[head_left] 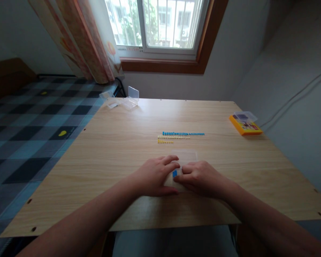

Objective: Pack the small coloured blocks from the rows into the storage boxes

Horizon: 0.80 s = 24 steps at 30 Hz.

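A clear plastic box with its lid raised [186, 155] lies near the table's front. Blue pieces [174, 173] show inside it, between my hands. My left hand [156, 175] rests at the box's left side with its fingers apart. On the right, my right hand [199, 177] reaches into the box, its fingers bent together at the blue pieces; whatever they pinch is too small to make out. Beyond the box run a row of small blue pieces [183, 134], a row of cream pieces [173, 137] and a shorter row of yellow pieces [165, 142].
Two open clear boxes, one [111, 100] beside the other [131, 100], stand at the wooden table's [117, 135] far left corner. An orange box [246, 125] with a clear lid on it sits at the right edge. A bed [42, 132] adjoins the left side.
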Each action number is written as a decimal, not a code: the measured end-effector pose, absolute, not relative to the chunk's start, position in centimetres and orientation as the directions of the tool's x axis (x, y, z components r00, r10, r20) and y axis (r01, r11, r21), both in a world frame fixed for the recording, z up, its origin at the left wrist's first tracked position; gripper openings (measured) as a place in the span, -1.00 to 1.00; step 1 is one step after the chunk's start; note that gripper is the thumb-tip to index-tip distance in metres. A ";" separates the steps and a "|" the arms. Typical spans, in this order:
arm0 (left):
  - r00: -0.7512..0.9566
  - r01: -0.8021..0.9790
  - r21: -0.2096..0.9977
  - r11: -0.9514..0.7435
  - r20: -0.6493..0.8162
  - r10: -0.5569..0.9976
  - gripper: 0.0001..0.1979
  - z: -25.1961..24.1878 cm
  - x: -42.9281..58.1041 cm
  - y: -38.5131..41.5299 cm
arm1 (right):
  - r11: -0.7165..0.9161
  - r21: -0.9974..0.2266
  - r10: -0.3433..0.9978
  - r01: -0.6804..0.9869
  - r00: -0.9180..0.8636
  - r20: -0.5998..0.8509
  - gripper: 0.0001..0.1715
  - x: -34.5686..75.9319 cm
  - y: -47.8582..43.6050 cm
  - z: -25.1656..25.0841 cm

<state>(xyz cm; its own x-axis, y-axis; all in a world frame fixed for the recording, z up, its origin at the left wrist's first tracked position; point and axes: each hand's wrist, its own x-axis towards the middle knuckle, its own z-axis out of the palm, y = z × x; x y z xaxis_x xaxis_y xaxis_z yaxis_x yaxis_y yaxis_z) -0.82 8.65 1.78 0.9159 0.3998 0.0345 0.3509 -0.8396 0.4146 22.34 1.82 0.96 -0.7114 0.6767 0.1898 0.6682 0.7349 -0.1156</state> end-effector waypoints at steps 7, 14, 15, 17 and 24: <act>0.920 0.347 0.401 -0.848 0.033 0.391 -0.33 1.7 -0.9 8.7 | 0.733 -0.146 0.678 0.665 -0.693 0.246 -0.72 22.7 1.9 0.7; 0.918 0.351 0.406 -0.844 0.031 0.396 -0.32 1.8 -0.8 8.6 | 0.677 -0.167 0.734 0.717 -0.640 0.227 -0.75 22.7 2.0 0.3; 0.918 0.352 0.406 -0.844 0.029 0.397 -0.33 1.9 -0.8 8.6 | 0.668 -0.164 0.742 0.726 -0.633 0.220 -0.75 22.6 2.0 0.3; 0.917 0.355 0.403 -0.844 0.027 0.398 -0.33 1.8 -0.8 8.6 | 0.656 -0.156 0.753 0.738 -0.625 0.207 -0.76 22.4 2.0 0.2; 0.917 0.361 0.385 -0.849 0.016 0.398 -0.34 1.8 -0.8 8.6 | 0.649 -0.149 0.759 0.746 -0.623 0.188 -0.77 22.4 2.0 0.2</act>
<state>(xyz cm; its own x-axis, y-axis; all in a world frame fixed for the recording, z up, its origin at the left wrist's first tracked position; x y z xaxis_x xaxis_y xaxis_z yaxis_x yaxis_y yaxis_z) -0.78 8.61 1.76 0.9174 0.3976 0.0163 0.3612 -0.8492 0.3852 22.37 1.99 0.16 -0.6231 0.7593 0.1878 0.7459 0.6491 -0.1493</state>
